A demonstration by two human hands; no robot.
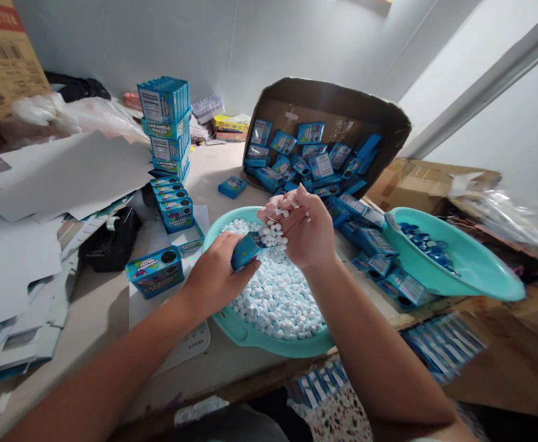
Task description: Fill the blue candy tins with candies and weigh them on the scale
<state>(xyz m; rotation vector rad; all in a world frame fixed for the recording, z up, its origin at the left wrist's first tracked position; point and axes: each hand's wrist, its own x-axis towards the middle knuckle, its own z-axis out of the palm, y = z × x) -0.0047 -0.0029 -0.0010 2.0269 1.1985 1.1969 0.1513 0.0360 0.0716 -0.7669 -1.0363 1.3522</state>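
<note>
My left hand (213, 276) grips a small blue candy box (245, 250), tilted over a teal basin (250, 334) heaped with small white candies (278, 301). My right hand (303, 230) is cupped above the box's mouth and holds a handful of the white candies (273, 233), which touch the box opening. Both hands hover over the basin's far half.
A tipped cardboard carton (333, 104) spills several blue boxes (315, 166) behind the basin. A second teal basin (462, 264) with blue caps sits right. Filled boxes (174, 205) line up and stack (165, 123) at left, beside white card sheets (66, 172) and a black object (110, 242).
</note>
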